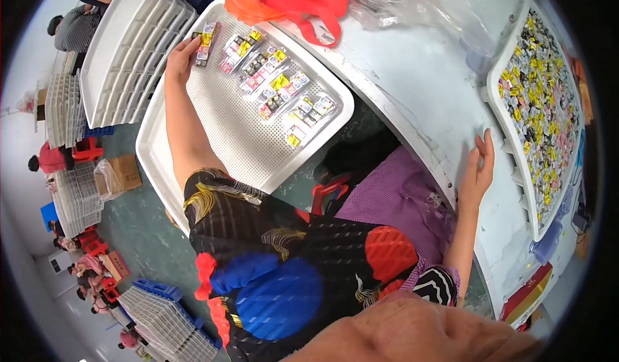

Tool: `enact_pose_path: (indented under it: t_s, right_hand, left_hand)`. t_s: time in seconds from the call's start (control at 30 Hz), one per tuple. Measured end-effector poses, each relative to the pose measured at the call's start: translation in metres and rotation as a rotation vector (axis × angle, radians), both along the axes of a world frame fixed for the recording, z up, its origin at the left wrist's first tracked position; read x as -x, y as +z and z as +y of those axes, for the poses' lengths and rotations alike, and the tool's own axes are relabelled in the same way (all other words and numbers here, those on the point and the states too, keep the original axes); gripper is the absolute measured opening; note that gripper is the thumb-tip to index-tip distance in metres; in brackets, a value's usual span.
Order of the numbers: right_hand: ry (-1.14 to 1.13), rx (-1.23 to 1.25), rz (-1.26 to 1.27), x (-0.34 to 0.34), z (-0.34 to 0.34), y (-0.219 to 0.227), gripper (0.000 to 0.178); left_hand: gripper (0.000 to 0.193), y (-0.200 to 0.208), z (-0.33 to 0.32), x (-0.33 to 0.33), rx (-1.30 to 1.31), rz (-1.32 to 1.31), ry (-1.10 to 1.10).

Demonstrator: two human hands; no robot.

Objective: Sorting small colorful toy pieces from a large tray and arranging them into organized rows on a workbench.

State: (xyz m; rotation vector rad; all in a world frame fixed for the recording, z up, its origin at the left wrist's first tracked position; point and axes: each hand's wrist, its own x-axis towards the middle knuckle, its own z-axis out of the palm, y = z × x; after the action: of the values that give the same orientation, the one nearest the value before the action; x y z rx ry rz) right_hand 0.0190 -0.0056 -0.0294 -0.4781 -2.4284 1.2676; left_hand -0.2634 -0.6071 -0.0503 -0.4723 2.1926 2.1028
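Observation:
At the far left corner of a white perforated tray [213,117], my left hand [182,58] grips a clear pack of small wrapped pieces [206,43] by its side. Several similar packs lie slanted in a row in that tray, among them one pack [284,94] with yellow, pink and black pieces and another pack [308,118] at the near end. On the right, my right hand [477,167] is at the white table [419,85] with its fingers stretched out and nothing in them. A white tray [495,97] full of loose wrapped pieces stands beyond it.
A red bag [303,1] and crumpled clear plastic [406,4] lie on the table's far part. Stacked white trays [129,46] rise behind the perforated tray. Purple cloth [393,194] hangs by the table edge. Other people [80,30] sit along the left side, near a cardboard box [119,176].

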Motion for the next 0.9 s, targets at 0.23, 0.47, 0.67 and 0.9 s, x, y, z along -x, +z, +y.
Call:
enact_pose_path:
  t_s: [0.23, 0.47, 0.67, 0.9]
  right_hand:
    - [0.033, -0.087, 0.011, 0.002, 0.001, -0.003, 0.044]
    - [0.035, -0.102, -0.003, -0.001, -0.001, -0.003, 0.044]
    - [0.041, -0.086, 0.027, 0.001, -0.001, -0.003, 0.044]
    - [0.0, -0.024, 0.006, 0.0, -0.001, -0.003, 0.044]
  left_hand:
    - [0.035, -0.024, 0.007, 0.038, 0.075, -0.096, -0.119]
    - [0.045, -0.025, 0.023, 0.045, 0.239, -0.106, -0.133]
    - [0.052, -0.014, 0.031, 0.044, 0.493, -0.106, -0.322]
    - [0.052, -0.024, 0.039, 0.036, 0.444, 0.05, -0.206]
